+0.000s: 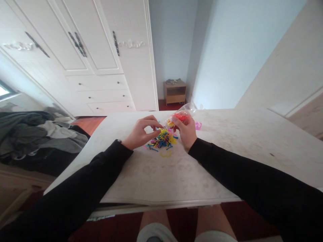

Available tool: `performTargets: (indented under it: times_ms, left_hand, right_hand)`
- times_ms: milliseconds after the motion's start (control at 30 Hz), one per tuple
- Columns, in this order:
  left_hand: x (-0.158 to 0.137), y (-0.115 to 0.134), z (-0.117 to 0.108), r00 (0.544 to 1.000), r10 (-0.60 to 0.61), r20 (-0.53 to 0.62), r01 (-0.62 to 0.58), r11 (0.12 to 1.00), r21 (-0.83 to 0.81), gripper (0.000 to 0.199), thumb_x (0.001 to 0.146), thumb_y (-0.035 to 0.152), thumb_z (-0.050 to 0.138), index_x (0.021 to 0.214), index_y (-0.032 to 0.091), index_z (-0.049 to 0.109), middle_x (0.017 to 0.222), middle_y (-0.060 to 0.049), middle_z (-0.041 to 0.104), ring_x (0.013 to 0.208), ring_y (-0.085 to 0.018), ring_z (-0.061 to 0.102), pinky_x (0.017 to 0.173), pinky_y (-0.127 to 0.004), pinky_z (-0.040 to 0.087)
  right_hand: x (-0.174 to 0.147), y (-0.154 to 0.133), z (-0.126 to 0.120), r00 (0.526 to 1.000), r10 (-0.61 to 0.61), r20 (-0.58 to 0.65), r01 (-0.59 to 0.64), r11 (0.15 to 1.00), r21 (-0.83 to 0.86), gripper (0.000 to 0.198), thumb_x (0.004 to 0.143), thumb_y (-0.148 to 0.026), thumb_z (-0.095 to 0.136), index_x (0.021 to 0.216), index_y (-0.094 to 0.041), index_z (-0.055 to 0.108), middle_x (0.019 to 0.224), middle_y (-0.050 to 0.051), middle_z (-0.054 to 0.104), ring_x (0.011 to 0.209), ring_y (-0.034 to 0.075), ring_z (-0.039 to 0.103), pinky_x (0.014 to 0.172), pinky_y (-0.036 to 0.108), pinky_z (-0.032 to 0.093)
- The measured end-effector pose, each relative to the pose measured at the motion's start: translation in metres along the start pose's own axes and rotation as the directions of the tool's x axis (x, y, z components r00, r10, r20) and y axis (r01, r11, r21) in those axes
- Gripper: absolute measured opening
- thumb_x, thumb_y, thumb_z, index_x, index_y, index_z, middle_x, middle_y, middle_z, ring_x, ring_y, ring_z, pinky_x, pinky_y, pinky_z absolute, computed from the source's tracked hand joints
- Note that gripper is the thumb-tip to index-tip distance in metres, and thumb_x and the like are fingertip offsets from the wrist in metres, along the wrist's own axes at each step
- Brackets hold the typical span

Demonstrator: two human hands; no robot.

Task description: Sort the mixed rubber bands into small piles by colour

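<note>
My right hand (185, 131) is closed on a clear plastic bag (188, 108) with red and some yellow bits inside. Its fingertips hold the bag's lower left part, just above a small heap of thin elastic bands (164, 137) in yellow, blue, pink and black. At the heap's left side, my left hand (146, 130) curls thumb and forefinger into a pinch. Whatever lies between those fingertips is too small to make out. A few loose bands (165, 154) lie in front of the heap.
The heap lies on a pale, stained tabletop (161, 181). Beyond my right hand is a pink piece (198, 125). Piled clothes (42, 134) are at the left, before a white wardrobe (101, 67). A small wooden cabinet (176, 92) stands at the back.
</note>
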State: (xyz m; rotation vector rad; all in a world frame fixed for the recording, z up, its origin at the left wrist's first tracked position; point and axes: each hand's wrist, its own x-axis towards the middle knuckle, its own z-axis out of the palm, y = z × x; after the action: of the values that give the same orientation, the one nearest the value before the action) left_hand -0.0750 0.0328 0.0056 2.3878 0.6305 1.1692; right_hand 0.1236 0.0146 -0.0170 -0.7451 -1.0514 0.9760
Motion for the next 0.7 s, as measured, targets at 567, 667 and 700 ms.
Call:
performTargets:
  times_ms: [567,667,700]
  left_hand:
    - [-0.001,-0.008,0.009,0.995,0.036,0.095,-0.04,0.998,0.048,0.026,0.099,0.034,0.064,0.123,0.025,0.071,0.116,-0.008,0.058,0.11,-0.021,0.059,0.103,-0.038,0.055]
    - [0.0,-0.013,0.01,0.999,0.043,0.006,-0.043,0.999,0.033,0.018,0.097,0.032,0.067,0.11,0.024,0.076,0.108,-0.007,0.063,0.1,-0.018,0.062,0.091,-0.034,0.057]
    - [0.0,-0.014,0.01,0.999,0.045,-0.022,-0.045,0.999,0.031,0.015,0.096,0.032,0.07,0.106,0.024,0.077,0.106,-0.006,0.065,0.097,-0.018,0.063,0.088,-0.033,0.057]
  right_hand:
    - [-0.008,-0.002,0.006,0.956,0.241,0.169,-0.263,0.957,0.122,0.034,0.065,-0.044,0.086,0.071,-0.019,0.063,0.056,-0.003,0.063,0.047,0.008,0.057,0.042,0.02,0.038]
    - [-0.006,-0.001,0.005,0.956,0.26,0.136,-0.278,0.951,0.133,0.033,0.067,-0.044,0.084,0.07,-0.019,0.063,0.053,-0.003,0.062,0.044,0.009,0.056,0.041,0.02,0.038]
    - [-0.005,-0.001,0.004,0.955,0.264,0.133,-0.282,0.95,0.134,0.032,0.067,-0.044,0.083,0.07,-0.019,0.063,0.053,-0.003,0.063,0.045,0.009,0.057,0.041,0.02,0.038]
